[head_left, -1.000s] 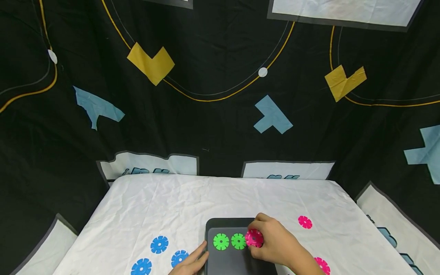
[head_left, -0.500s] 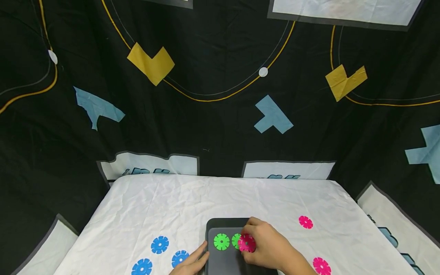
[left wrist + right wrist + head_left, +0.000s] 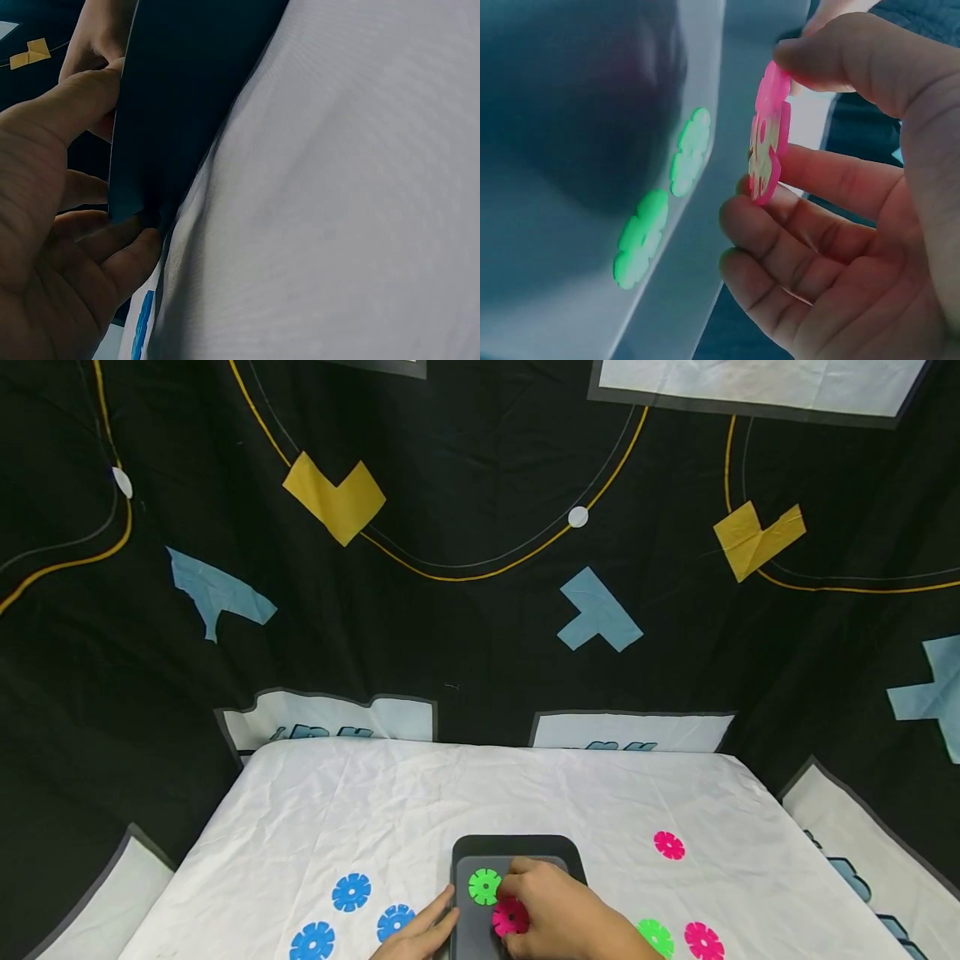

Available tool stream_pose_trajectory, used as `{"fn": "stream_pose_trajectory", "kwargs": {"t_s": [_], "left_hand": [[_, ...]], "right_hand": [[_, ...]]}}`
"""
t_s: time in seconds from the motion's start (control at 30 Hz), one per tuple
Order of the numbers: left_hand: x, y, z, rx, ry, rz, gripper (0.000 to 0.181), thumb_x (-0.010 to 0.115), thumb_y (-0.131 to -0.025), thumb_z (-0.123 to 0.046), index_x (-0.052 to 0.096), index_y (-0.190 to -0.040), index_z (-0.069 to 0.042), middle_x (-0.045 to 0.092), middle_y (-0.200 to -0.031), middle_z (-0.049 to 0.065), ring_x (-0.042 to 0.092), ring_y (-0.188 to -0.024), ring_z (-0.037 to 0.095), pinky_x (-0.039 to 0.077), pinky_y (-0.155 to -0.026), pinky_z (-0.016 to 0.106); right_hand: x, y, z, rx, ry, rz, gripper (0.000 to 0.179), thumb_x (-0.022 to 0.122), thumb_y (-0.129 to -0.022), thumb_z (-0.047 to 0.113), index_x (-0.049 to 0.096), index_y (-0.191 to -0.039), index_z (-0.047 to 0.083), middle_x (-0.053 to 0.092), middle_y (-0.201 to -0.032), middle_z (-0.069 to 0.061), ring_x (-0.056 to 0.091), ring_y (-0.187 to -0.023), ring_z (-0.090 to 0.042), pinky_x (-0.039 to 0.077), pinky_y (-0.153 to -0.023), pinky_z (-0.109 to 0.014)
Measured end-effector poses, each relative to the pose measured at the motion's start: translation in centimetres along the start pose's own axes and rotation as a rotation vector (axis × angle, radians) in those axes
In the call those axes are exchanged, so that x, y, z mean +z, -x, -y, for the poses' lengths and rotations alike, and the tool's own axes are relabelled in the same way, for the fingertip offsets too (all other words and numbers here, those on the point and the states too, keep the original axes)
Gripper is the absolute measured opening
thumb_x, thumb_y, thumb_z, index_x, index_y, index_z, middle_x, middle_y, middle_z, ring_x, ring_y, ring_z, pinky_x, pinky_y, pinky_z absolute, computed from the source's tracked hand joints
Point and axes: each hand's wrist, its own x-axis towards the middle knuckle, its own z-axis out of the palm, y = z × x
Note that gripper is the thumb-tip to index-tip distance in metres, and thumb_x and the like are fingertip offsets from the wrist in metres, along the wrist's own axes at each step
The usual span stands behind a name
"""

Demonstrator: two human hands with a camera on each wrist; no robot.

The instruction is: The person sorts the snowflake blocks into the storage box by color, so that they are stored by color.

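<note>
Between thumb and fingers, my right hand [image 3: 558, 910] pinches a pink notched flower-shaped disc [image 3: 511, 917] over the dark grey tray [image 3: 467, 935]. The right wrist view shows that pink disc [image 3: 769, 135] edge-on, apart from the tray surface. Two green discs lie in the tray; one green disc [image 3: 484, 887] shows in the head view, while the hand covers the other green disc [image 3: 690, 152], visible from the right wrist. My left hand [image 3: 420, 933] holds the tray's left side. In the left wrist view its thumb and fingers bend around the tray wall [image 3: 180, 97].
Blue discs [image 3: 351, 892] lie on the white cloth [image 3: 405, 793] left of the tray. To the right are pink discs [image 3: 669, 845] and another green disc [image 3: 656, 937], partly behind the right forearm. A black curtain [image 3: 480, 652] with taped shapes hangs behind the table.
My right hand has carried the pink disc left and nearer across the tray, covering the second green disc. A green disc on the right cloth has come into view. The left hand stays put.
</note>
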Motion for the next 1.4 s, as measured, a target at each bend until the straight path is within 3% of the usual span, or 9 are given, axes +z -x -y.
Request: {"fn": "stream_pose_trajectory", "kwargs": {"t_s": [0.4,0.63,0.97,1.4], "left_hand": [[0.1,0.0,0.3,0.047,0.074,-0.012,0.056,0.068,-0.091,-0.02,0.052,-0.127,0.019,0.038,-0.14,0.039,0.049,-0.126,0.033,0.052,-0.086,0.029],[-0.1,0.1,-0.1,0.032,0.047,-0.011,0.057,0.068,-0.091,-0.023,0.053,-0.125,0.02,0.039,-0.139,0.038,0.049,-0.127,0.03,0.052,-0.088,0.03],[0.0,0.1,-0.2,0.004,0.024,-0.01,0.059,0.068,-0.091,-0.027,0.054,-0.126,0.018,0.04,-0.14,0.038,0.048,-0.128,0.029,0.051,-0.089,0.032],[0.4,0.2,0.0,0.017,-0.011,-0.036,0.059,0.069,-0.09,-0.029,0.055,-0.124,0.018,0.042,-0.138,0.036,0.051,-0.125,0.031,0.052,-0.087,0.033]], "right_hand": [[1.2,0.0,-1.0,0.021,0.089,0.065,0.023,0.085,-0.065,0.03,0.07,-0.082,0.023,0.051,-0.077,0.017,0.046,-0.062,0.003,0.042,-0.056,-0.015],[1.0,0.2,-1.5,0.048,0.073,0.06,0.023,0.085,-0.066,0.03,0.07,-0.082,0.022,0.053,-0.077,0.018,0.047,-0.064,0.002,0.044,-0.057,-0.017],[0.2,-1.0,-3.0,0.201,0.014,0.004,0.029,0.081,-0.07,0.027,0.069,-0.093,0.012,0.054,-0.081,0.007,0.048,-0.068,-0.004,0.044,-0.055,-0.025],[1.1,-2.5,-4.4,0.308,-0.007,0.125,0.037,0.086,-0.067,0.026,0.068,-0.095,0.01,0.052,-0.084,0.004,0.049,-0.068,-0.008,0.046,-0.058,-0.027]]}}
